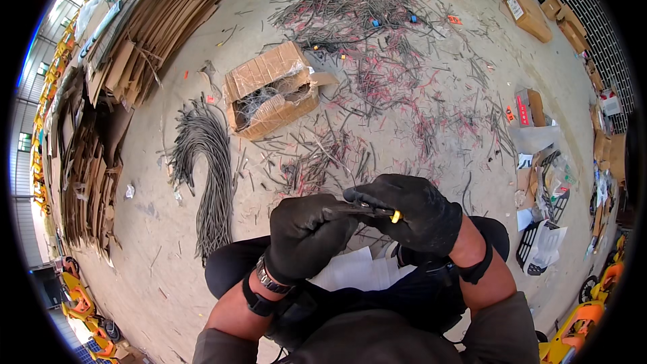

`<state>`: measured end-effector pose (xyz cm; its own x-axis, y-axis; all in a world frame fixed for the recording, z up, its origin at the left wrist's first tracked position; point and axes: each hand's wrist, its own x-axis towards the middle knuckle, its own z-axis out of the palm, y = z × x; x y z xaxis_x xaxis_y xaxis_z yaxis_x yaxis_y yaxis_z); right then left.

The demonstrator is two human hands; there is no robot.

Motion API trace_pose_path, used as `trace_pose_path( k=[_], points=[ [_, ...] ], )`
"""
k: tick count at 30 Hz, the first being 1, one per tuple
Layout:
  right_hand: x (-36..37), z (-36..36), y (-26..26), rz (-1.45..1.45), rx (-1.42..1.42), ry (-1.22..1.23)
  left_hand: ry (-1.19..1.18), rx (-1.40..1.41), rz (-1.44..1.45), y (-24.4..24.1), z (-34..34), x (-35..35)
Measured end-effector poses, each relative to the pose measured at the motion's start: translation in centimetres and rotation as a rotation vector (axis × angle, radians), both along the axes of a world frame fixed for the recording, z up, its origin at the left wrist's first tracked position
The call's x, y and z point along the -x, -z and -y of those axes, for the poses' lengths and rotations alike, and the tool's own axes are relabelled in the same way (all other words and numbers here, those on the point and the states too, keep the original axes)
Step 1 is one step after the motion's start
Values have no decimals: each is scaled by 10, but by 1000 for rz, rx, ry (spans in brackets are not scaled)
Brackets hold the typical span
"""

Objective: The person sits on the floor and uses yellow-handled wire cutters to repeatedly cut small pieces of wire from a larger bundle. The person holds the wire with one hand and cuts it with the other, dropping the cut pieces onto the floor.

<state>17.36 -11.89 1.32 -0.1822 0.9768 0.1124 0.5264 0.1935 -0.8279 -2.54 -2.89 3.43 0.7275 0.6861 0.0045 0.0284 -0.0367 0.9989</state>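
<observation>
My left hand (312, 237), in a black glove, is closed on a thin dark piece, seemingly a cable end, that points right towards the other hand. My right hand (412, 212), also gloved, is closed round a cutting tool with a yellow handle part (396, 216); most of the tool is hidden in the palm. The tool's dark metal head meets the dark piece between the hands. Beyond them, short black and red wire offcuts (313, 167) lie scattered on the concrete floor. To the left a long bundle of dark cables (212, 187) lies bent over at its far end.
An open, torn cardboard box (273, 114) holding clear plastic stands ahead. Farther off is a large heap of dark cables (349, 5). Flattened cardboard (167, 20) is stacked at the left. Plastic wrap, black grilles (536, 253) and boxes lie at the right. White sheets (359, 270) lie between my legs.
</observation>
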Motion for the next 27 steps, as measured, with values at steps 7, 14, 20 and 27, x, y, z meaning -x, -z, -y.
trace_pose_path(
  k=[7,14,20,27],
  points=[
    [-3,-1,3,-170,28,-36,87,-67,27,5,-5,3],
    [-2,-3,2,12,-24,120,-42,2,-78,7,3,-5],
    [-3,-1,13,48,-15,149,-5,-57,-86,12,7,-3],
    [-10,-1,14,66,-14,248,124,-264,-91,12,11,-4]
  ],
)
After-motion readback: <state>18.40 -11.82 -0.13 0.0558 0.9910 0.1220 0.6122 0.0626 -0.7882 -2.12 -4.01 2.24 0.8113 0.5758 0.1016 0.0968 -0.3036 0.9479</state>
